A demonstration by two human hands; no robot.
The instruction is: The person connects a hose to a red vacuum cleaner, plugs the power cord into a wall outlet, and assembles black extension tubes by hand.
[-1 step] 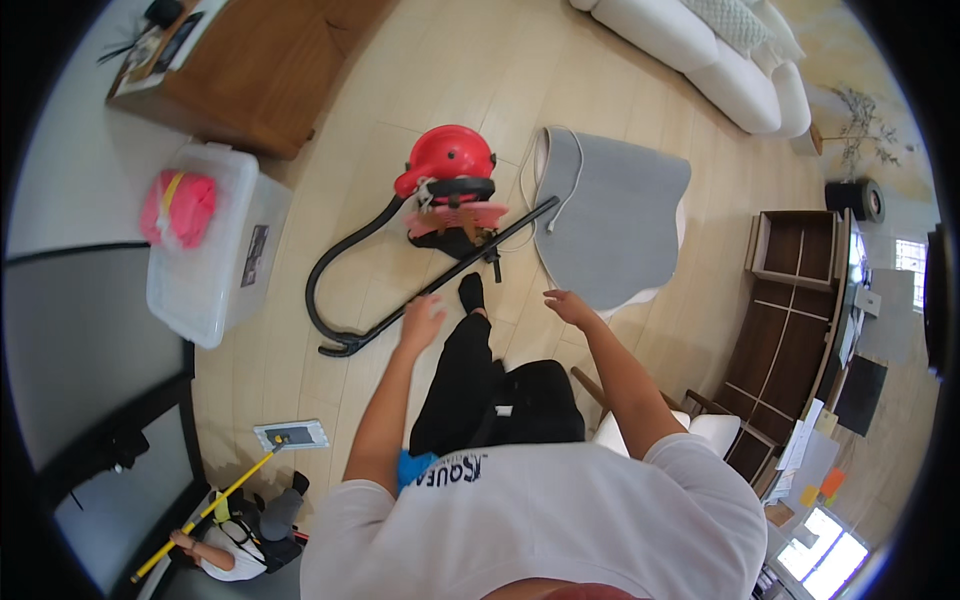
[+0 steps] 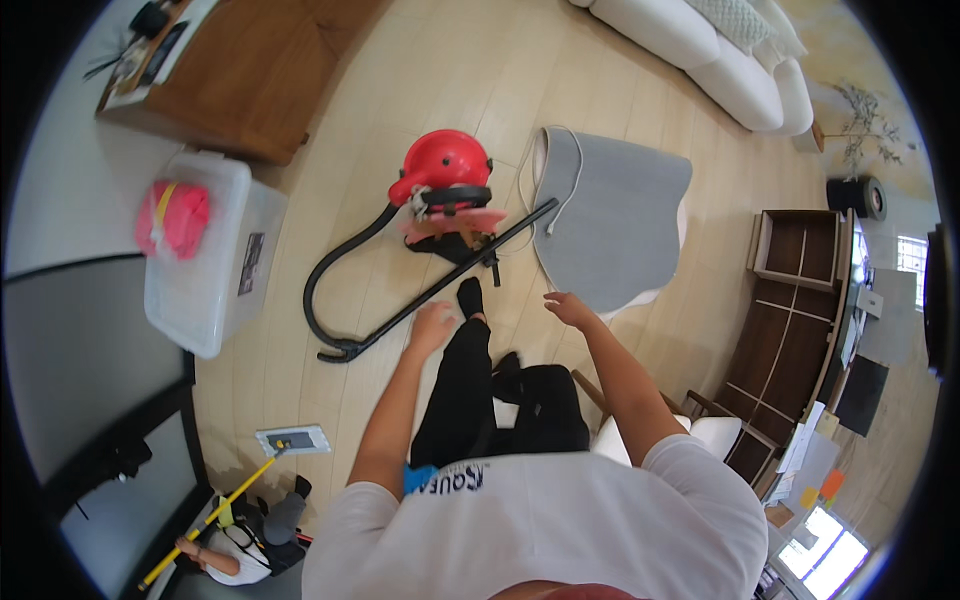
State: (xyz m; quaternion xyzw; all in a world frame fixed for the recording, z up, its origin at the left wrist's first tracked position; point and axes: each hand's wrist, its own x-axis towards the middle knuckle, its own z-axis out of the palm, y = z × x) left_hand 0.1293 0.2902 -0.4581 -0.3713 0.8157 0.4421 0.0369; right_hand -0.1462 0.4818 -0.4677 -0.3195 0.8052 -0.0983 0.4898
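My left hand (image 2: 433,326) hangs over the floor beside my forward foot, close to the black vacuum wand (image 2: 445,280). It looks slightly blurred, with loose fingers and nothing held. On the other side, my right hand (image 2: 568,308) is held out with fingers apart, near the lower edge of a folded grey mat (image 2: 615,215). Ahead of me stands a red canister vacuum cleaner (image 2: 447,160). Its black hose (image 2: 325,268) curves left and joins the wand, which lies slanted in front of the machine. A pale cord (image 2: 577,175) rests across the mat.
At left are a clear plastic bin (image 2: 205,300) with a pink bundle (image 2: 175,218) on top and a wooden cabinet (image 2: 250,75). Lower left, another person holds a yellow-handled flat mop (image 2: 292,440). A white sofa (image 2: 690,60), chairs and a shelf unit (image 2: 785,320) line the right.
My left hand has shifted slightly right and back, nearer my leg. My rear foot now shows behind the forward one. The right hand stays almost in place.
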